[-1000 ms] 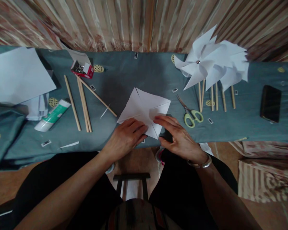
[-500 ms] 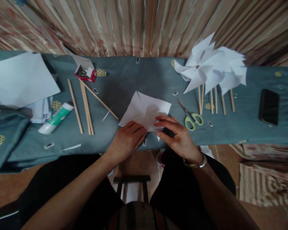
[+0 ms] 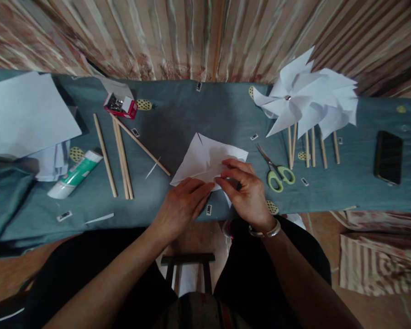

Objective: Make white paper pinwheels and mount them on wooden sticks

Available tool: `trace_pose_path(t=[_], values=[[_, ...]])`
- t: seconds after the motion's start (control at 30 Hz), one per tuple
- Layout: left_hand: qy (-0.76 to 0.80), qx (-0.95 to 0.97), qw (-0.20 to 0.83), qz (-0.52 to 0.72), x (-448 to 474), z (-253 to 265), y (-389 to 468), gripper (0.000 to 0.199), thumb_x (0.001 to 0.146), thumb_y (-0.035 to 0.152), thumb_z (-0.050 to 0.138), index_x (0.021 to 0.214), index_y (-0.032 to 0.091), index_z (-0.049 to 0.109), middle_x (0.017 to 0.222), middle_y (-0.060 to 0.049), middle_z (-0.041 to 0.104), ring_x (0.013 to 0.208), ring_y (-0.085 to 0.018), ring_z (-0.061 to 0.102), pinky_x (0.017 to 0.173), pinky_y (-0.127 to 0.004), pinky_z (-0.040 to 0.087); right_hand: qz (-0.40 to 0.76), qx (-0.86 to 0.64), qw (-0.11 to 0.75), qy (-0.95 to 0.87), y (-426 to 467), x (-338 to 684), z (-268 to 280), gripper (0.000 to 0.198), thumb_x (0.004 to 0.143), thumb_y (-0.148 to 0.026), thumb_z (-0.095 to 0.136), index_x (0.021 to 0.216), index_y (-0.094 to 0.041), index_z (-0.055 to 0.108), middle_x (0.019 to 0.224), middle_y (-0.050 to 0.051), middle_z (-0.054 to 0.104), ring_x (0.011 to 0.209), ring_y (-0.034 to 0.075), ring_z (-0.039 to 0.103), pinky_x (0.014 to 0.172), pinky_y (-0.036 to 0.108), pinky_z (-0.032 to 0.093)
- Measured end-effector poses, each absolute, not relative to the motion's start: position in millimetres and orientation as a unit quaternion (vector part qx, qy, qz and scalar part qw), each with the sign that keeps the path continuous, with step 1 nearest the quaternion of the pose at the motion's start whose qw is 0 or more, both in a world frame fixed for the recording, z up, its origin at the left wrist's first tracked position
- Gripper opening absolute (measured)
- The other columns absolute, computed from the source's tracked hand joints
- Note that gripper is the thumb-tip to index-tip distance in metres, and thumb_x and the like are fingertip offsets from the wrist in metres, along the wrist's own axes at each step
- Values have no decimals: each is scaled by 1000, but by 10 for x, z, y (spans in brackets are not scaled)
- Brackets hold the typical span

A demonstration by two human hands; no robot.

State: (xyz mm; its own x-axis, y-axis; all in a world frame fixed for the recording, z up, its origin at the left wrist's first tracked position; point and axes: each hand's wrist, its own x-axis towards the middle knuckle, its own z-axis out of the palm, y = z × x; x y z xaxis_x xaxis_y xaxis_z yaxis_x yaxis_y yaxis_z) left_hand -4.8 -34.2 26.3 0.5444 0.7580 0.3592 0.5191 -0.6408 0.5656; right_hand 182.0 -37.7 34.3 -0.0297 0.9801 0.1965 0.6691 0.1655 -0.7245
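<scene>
A square sheet of white paper (image 3: 205, 155) with slits cut in from its corners lies in front of me. My left hand (image 3: 185, 201) rests on its near left edge, fingers together and holding the paper down. With thumb and fingers, my right hand (image 3: 245, 189) pinches the paper near the left fingertips, at the near edge. Part of the near corner is hidden under both hands. Green-handled scissors (image 3: 276, 171) lie open just to the right of my right hand.
Finished white paper pinwheels (image 3: 304, 98) on wooden sticks lie at the back right, near a dark phone (image 3: 388, 157). On the left are loose wooden sticks (image 3: 123, 160), a small red box (image 3: 121, 107) of metal pins, a green-and-white tube (image 3: 76, 174) and stacked paper (image 3: 27, 114).
My right hand has moved left and closed its thumb and fingers on the paper beside my left hand. The view has shifted slightly.
</scene>
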Motion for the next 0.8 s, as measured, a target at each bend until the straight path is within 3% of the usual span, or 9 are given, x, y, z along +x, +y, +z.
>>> trace_pose_path(t=[0.8], values=[[392,855,191,280,-34,234,-340,17,95,17,51,96,13,67,85,-7,69,75,-16,66,67,-29,57,196,-624,315,-687,-379,1741,306,4,86,-23,66,83,-23,69,119,7,68,119,26,58,105,51,46]])
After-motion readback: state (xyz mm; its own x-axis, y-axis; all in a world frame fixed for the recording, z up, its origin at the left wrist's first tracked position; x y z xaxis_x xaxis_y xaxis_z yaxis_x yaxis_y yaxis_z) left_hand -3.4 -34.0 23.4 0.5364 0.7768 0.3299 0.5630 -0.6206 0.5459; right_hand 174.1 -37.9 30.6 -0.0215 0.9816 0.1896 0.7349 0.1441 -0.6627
